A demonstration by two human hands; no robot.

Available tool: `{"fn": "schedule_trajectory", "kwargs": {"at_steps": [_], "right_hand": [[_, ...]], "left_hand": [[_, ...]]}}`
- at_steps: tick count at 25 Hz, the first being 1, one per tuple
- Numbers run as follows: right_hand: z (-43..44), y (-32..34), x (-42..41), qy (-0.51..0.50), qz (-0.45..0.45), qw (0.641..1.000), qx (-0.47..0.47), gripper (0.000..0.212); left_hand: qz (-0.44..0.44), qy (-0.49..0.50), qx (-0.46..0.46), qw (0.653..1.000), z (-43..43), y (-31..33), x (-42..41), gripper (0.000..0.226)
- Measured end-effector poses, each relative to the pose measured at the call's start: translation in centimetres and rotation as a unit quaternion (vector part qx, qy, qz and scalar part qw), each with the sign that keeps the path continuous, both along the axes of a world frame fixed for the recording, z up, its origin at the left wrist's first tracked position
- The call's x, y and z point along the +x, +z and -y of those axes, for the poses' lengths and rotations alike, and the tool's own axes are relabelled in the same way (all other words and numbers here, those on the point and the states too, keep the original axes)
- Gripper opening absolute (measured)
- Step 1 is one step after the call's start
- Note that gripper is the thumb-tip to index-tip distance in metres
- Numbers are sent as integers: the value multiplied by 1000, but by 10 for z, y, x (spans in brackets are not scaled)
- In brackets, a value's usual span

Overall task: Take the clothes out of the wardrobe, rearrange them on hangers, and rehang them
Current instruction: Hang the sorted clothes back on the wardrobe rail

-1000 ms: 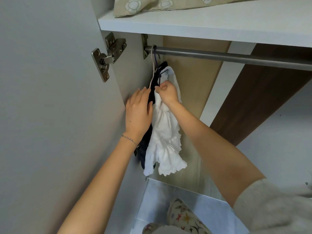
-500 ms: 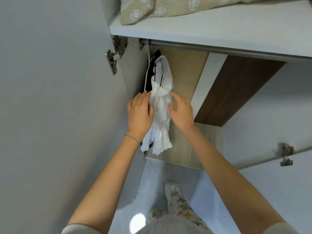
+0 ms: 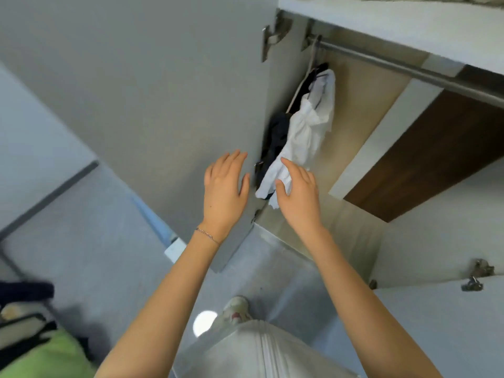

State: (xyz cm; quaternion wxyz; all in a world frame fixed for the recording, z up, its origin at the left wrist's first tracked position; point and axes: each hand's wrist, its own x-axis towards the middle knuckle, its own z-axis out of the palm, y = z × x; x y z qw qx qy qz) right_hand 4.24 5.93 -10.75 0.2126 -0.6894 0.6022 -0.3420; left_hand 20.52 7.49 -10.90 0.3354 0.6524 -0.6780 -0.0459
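Note:
A white ruffled garment (image 3: 305, 137) hangs from the metal rail (image 3: 387, 65) at the left end of the wardrobe, on a hanger (image 3: 301, 80). A dark garment (image 3: 275, 137) hangs just behind it, against the wardrobe's side wall. My left hand (image 3: 225, 188) is in front of the open door's edge, fingers spread, holding nothing. Just below the white garment's hem, my right hand (image 3: 296, 188) is also spread and empty, its fingertips close to the cloth but apart from it.
The open wardrobe door (image 3: 163, 91) stands left of my hands. A shelf (image 3: 409, 25) runs above the rail. Clothes, among them a green piece (image 3: 46, 356), lie at the lower left. My foot (image 3: 236, 309) is on the grey floor.
Both hands have let go of the white garment and drawn back and down from it. The view has swung left and downward, bringing the floor and a clothes pile into sight.

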Motion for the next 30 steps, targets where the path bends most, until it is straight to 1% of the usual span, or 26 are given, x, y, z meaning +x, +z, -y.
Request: {"fn": "schedule_trajectory", "kwargs": {"at_steps": [5, 9, 13, 22, 26, 30], "right_hand": [[-59, -9, 36, 122, -40, 992, -3, 49], [-114, -10, 84, 240, -45, 970, -4, 49], [-176, -12, 146, 336, -44, 941, 10, 47], [-307, -26, 338, 503, -69, 861, 18, 49], [-343, -26, 405, 556, -63, 829, 24, 48], [-350, -28, 468, 596, -54, 801, 34, 47]], "left_hand": [[-15, 120, 28, 992, -107, -17, 25, 41], [-33, 240, 28, 970, -198, -26, 67, 40], [-36, 347, 36, 936, -285, -39, 112, 41], [-30, 519, 44, 853, -461, -50, 250, 42], [-36, 571, 49, 819, -509, -51, 300, 43], [-49, 611, 47, 789, -524, -58, 348, 43]]}}
